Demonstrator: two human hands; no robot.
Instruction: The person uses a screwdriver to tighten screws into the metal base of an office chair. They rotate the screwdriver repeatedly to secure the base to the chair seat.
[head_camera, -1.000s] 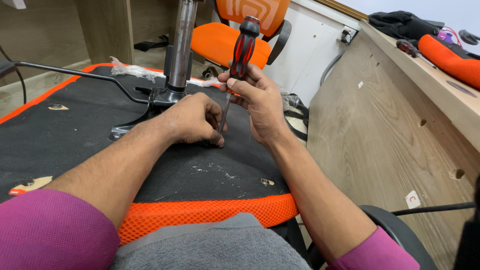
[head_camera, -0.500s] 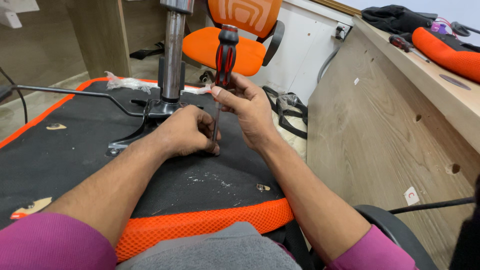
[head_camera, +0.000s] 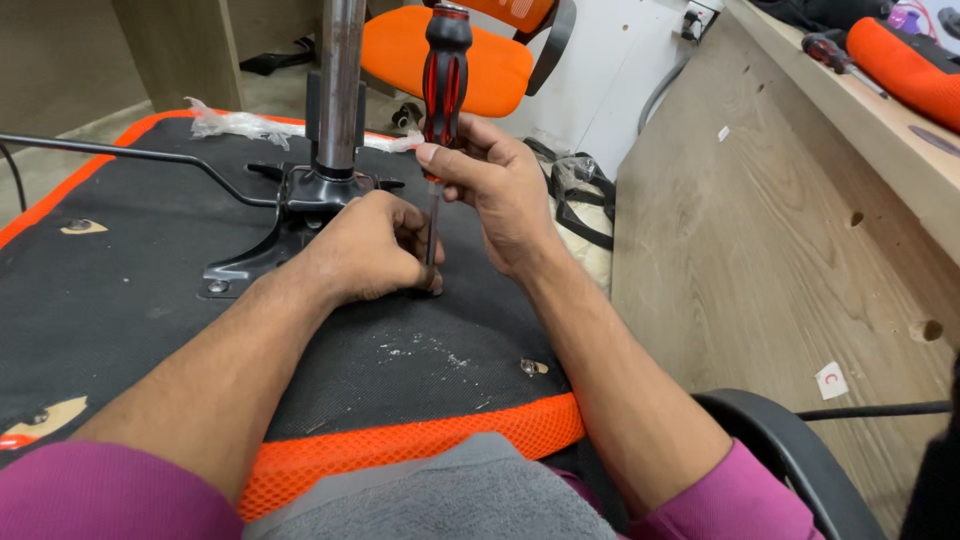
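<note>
Screwdriver (head_camera: 443, 75) — upright, red-black handle

One label and one plastic wrapper noted; no signs or screens.
Small white square sticker (head_camera: 831, 380) with red mark, stuck low on the light wooden panel (head_camera: 760, 230) at right. Crumpled clear plastic wrapper (head_camera: 232, 122) lying at the far edge of the upturned black seat base (head_camera: 120, 290), beside the chrome column (head_camera: 341, 85).

Furniture assembly workshop: upturned chair seat (head_camera: 150, 290), screwdriver (head_camera: 444, 70), plywood panels (head_camera: 760, 250).
</note>
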